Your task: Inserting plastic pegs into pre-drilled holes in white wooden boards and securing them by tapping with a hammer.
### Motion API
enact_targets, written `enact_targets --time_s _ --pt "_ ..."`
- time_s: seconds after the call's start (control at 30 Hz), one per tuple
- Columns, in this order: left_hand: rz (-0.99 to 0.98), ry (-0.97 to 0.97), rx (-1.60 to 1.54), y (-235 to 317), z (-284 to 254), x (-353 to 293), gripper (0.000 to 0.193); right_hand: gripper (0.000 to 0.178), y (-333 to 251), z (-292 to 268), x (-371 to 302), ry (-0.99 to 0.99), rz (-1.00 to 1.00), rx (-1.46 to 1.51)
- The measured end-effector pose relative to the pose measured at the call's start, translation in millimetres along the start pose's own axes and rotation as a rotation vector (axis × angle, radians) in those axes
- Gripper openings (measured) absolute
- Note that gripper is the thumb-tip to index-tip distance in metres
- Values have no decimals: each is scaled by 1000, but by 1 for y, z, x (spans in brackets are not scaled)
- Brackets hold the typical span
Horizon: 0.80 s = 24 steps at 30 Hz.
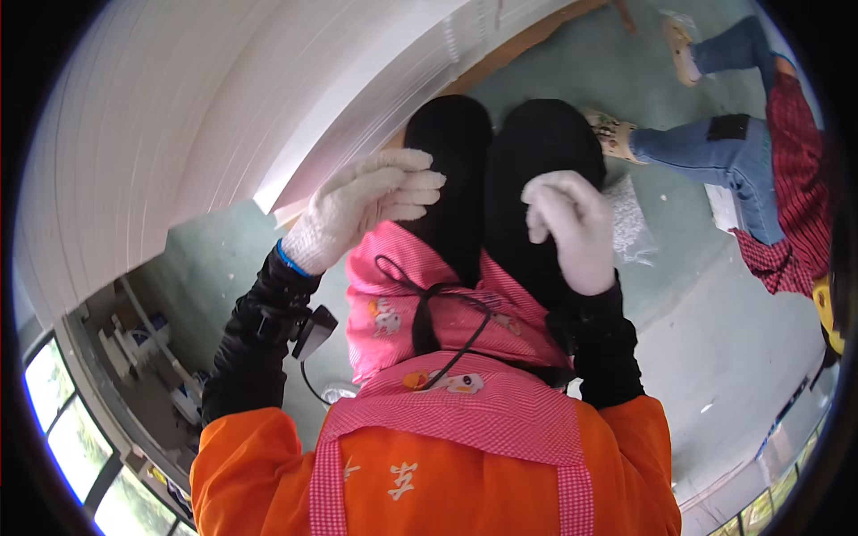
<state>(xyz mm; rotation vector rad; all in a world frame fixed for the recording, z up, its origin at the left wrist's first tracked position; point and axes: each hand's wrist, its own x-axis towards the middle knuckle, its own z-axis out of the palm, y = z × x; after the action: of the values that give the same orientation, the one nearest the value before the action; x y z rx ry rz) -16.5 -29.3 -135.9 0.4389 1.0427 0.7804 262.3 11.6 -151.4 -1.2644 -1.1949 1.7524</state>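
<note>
My left hand (pixel 368 204), in a white knit glove with a blue cuff edge, is held over my lap, its fingers stretched out and nothing in them. My right hand (pixel 576 230), also white-gloved, hovers above my right thigh. Its fingers bend loosely, with thumb and fingers apart and no object visible between them. Beneath both hands are my black-clad legs (pixel 454 147) and a pink checked apron (pixel 393 335) with a dark cord tied at the waist. A small dark device (pixel 315 332) with a cable is at my left wrist.
Large white, finely lined sheets or panels (pixel 179 134) rise on the left, close to my left hand. A person in jeans (pixel 742 156) and a red checked shirt is at the right. Clear plastic wrapping (pixel 631 219) lies on the green floor beside my right leg. Assorted items (pixel 143 344) sit at lower left.
</note>
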Motion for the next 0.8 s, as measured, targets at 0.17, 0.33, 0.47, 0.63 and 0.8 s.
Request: enact_targets --time_s 0.17,0.33,0.47,0.63,0.8 --pt "23 491 203 -80 -82 -93 49 27 16 0 -38 -17 24 -54" --pt "-313 431 -213 -237 -77 -147 58 23 1 33 -25 -271 -25 -161" --pt "-60 644 -549 -275 -33 -154 45 14 -16 72 -21 -519 -46 -227" --pt "240 1258 -13 -255 -6 -158 37 12 -50 130 -31 -741 -265 -452" --pt "-9 919 320 -199 39 -198 38 21 -60 182 -49 -1019 -516 -545"
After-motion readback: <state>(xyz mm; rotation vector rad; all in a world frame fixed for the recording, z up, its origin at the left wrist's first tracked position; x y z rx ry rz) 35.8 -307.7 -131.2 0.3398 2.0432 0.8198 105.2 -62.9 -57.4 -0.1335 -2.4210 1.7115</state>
